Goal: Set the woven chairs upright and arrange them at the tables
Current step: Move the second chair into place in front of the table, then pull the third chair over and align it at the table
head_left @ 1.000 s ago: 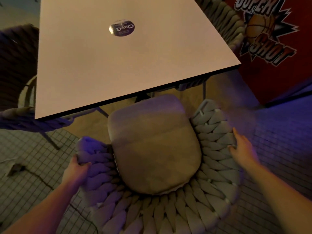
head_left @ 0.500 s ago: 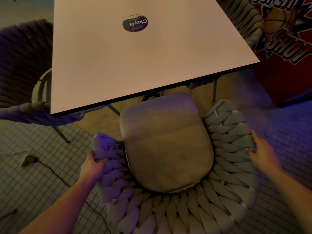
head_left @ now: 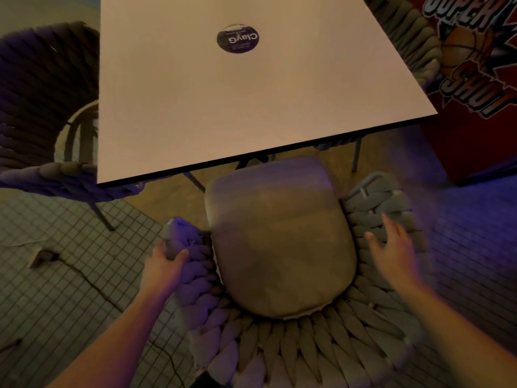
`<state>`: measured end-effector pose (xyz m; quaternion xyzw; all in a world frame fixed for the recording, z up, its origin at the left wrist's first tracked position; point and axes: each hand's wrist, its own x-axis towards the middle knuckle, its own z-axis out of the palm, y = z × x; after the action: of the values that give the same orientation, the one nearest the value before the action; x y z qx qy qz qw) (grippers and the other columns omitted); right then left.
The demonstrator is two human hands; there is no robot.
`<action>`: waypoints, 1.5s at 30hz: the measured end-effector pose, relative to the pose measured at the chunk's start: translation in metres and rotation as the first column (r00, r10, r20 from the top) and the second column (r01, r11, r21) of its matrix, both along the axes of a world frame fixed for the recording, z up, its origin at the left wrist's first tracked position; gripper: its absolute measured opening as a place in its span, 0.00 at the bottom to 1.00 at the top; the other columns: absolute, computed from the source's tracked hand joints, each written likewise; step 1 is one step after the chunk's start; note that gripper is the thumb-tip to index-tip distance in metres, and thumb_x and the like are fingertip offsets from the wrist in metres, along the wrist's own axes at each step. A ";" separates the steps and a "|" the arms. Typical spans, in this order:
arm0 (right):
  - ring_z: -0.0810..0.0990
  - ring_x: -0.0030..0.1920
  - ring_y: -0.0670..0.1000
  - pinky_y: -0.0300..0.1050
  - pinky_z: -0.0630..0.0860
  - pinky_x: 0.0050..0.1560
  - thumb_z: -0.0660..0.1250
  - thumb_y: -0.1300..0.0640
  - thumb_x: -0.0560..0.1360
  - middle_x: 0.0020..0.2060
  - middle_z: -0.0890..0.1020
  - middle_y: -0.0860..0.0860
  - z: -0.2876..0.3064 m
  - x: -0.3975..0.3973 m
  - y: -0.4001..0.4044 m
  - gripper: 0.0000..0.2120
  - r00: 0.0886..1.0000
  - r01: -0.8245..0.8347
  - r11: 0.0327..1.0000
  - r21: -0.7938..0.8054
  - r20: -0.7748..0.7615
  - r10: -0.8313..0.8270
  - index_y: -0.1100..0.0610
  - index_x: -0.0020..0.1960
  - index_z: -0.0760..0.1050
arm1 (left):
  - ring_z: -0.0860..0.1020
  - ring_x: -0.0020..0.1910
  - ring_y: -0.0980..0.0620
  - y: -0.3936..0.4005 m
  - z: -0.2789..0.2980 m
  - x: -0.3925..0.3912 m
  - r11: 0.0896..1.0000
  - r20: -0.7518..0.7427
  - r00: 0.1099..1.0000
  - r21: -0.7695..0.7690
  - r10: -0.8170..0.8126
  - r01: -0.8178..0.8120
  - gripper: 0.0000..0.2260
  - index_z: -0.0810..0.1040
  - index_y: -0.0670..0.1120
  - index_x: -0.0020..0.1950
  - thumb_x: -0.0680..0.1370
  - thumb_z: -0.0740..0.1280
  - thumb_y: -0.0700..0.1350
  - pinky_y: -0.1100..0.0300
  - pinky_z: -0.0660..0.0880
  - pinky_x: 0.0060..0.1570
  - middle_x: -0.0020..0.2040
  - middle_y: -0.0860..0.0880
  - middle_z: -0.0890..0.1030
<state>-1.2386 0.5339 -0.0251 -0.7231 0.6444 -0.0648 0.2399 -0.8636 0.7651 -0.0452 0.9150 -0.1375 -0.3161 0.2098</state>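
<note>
The woven chair (head_left: 279, 351) before me is grey braided rope with a beige-grey seat cushion (head_left: 279, 242). The tabletop (head_left: 223, 107) is pale pinkish-white, black-edged, bearing a dark round sticker (head_left: 237, 38). The floor (head_left: 70, 275) shows small square tiles; the red panel (head_left: 475, 65) carries a basketball graphic.

Bare forearms, bare hands (head_left: 165, 264), no sleeves

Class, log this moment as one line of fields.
chair: upright at table | left hand: gripping armrest | right hand: open, blurred
</note>
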 end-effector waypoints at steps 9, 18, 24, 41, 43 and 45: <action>0.69 0.68 0.49 0.42 0.65 0.65 0.60 0.43 0.77 0.69 0.71 0.49 0.031 0.298 0.133 0.26 0.789 -0.591 0.801 0.099 0.281 0.547 0.50 0.73 0.64 | 0.71 0.68 0.46 0.089 0.055 0.094 0.995 -0.023 0.999 -0.090 0.049 -0.050 0.29 0.69 0.48 0.72 0.75 0.62 0.61 0.49 0.68 0.66 0.71 0.45 0.71; 0.67 0.70 0.50 0.45 0.65 0.64 0.58 0.39 0.76 0.71 0.68 0.49 0.048 0.568 0.247 0.28 0.595 -0.803 0.562 0.197 0.277 0.754 0.48 0.73 0.62 | 0.73 0.65 0.52 0.230 0.090 0.263 0.922 -0.163 0.941 -0.205 0.298 -0.328 0.26 0.69 0.52 0.71 0.76 0.63 0.60 0.52 0.72 0.63 0.68 0.50 0.74; 0.68 0.69 0.48 0.46 0.68 0.63 0.57 0.36 0.74 0.70 0.69 0.46 0.059 0.690 0.277 0.29 0.535 -0.845 0.500 0.190 0.330 0.778 0.46 0.71 0.64 | 0.76 0.59 0.55 0.265 0.112 0.382 0.886 -0.218 0.914 -0.251 0.342 -0.391 0.23 0.72 0.52 0.69 0.75 0.65 0.58 0.60 0.72 0.53 0.64 0.52 0.77; 0.70 0.67 0.48 0.51 0.67 0.68 0.63 0.43 0.75 0.69 0.71 0.50 0.094 1.116 0.156 0.27 0.777 -0.560 0.824 0.085 0.399 0.487 0.49 0.71 0.65 | 0.73 0.64 0.54 0.135 0.148 0.872 0.945 -0.164 0.977 -0.275 0.136 -0.178 0.23 0.69 0.53 0.71 0.77 0.63 0.57 0.55 0.72 0.60 0.66 0.52 0.74; 0.70 0.68 0.48 0.50 0.66 0.69 0.64 0.45 0.75 0.68 0.72 0.51 0.091 1.160 0.137 0.27 0.783 -0.540 0.837 0.093 0.420 0.459 0.51 0.71 0.65 | 0.73 0.64 0.54 0.112 0.144 0.922 0.966 -0.111 0.991 -0.238 0.077 -0.102 0.22 0.71 0.53 0.69 0.76 0.63 0.57 0.55 0.71 0.61 0.66 0.52 0.75; 0.69 0.69 0.48 0.49 0.65 0.70 0.64 0.45 0.75 0.69 0.72 0.52 0.084 1.199 0.118 0.27 0.789 -0.525 0.844 0.113 0.436 0.433 0.50 0.71 0.65 | 0.74 0.62 0.55 0.088 0.135 0.965 0.974 -0.064 0.997 -0.217 0.043 -0.056 0.22 0.71 0.53 0.69 0.76 0.64 0.58 0.55 0.71 0.61 0.66 0.52 0.75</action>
<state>-0.0393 0.6516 0.0589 -0.8029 0.3798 -0.0711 0.4540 0.1013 0.8534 0.0900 0.8797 -0.1426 -0.3204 0.3211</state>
